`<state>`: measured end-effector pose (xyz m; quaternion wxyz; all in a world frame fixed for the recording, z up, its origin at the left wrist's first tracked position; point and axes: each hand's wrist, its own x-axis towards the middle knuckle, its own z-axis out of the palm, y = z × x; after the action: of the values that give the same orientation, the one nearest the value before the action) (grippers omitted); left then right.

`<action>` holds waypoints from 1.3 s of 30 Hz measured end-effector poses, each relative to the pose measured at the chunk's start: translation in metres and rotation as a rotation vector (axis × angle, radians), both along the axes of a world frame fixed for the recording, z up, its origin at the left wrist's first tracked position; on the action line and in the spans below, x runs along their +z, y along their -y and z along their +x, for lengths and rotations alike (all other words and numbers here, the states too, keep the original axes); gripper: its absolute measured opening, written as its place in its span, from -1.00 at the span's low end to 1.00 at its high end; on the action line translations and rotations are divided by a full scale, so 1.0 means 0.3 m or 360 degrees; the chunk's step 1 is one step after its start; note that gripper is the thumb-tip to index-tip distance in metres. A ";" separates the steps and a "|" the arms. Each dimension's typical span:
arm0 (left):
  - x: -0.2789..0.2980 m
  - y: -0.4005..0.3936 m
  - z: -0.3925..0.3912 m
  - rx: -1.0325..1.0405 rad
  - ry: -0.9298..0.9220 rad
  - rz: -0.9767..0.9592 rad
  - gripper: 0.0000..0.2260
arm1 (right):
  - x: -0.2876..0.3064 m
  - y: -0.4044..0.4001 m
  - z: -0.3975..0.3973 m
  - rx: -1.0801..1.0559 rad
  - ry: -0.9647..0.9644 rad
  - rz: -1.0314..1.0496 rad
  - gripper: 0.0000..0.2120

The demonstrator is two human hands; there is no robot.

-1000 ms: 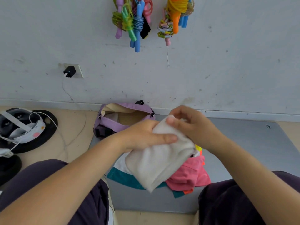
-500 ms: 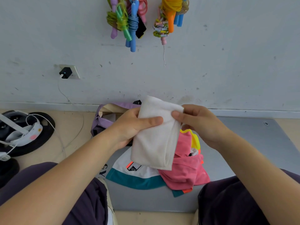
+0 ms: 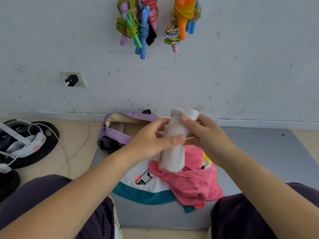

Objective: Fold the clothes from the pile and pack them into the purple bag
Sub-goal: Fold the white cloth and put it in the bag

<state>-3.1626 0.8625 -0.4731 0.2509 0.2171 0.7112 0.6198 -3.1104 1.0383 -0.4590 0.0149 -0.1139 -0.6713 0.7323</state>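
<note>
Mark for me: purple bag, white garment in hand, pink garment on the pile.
purple bag (image 3: pixel 115 134): head view, near side wall.
white garment (image 3: pixel 172 160): head view, lower rolled part.
pink garment (image 3: pixel 195 185): head view, middle of the fabric.

Soft matt white cloth (image 3: pixel 174 152); scuffed painted wall (image 3: pixel 241 75).

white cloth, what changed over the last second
Both hands, left and right, raised the white cloth off the pile and folded it from a wide bundle into a narrow upright one. Both still grip it. Pile and purple bag stayed put.
</note>
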 end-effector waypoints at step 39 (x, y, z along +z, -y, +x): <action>-0.967 0.496 -0.821 -0.0047 -0.0760 -0.1783 -0.23 | -0.905 0.239 -1.112 0.0848 0.0011 0.2245 -0.73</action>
<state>-3.4090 0.7137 -0.7633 0.1691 0.1948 0.9627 0.0819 -3.4439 0.9665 -0.7306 -0.0954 0.0867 -0.9858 0.1072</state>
